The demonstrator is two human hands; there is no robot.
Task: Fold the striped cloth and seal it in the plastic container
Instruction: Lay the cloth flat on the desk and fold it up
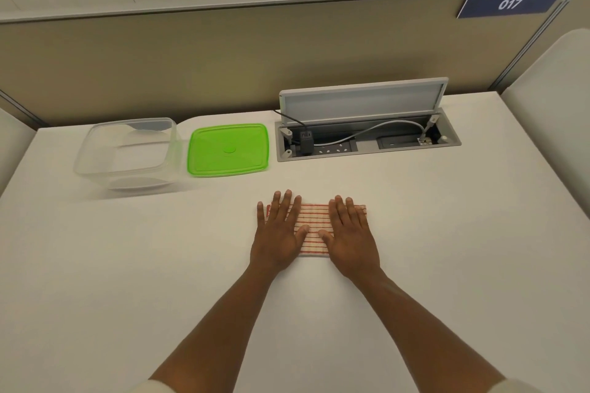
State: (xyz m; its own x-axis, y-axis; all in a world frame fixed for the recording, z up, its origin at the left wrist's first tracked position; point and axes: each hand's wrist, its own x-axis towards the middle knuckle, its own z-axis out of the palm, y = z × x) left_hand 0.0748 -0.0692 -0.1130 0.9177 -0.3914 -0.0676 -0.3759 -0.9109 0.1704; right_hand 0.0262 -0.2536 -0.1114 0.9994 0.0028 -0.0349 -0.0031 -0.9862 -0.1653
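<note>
A small cloth with red stripes on white (314, 220) lies flat as a folded rectangle on the white desk, in the middle. My left hand (281, 233) rests palm down on its left part, fingers spread. My right hand (349, 234) presses flat on its right part. Both hands hide the cloth's two ends. A clear plastic container (127, 153) stands uncovered at the back left, nothing inside it. Its green lid (228, 150) lies flat on the desk just right of it.
An open cable hatch (367, 137) with its flap raised, plugs and cables inside sits at the back right of the white desk (447, 233). A beige partition wall (223, 57) runs along the far edge, bearing a blue sign reading 017 (510, 3).
</note>
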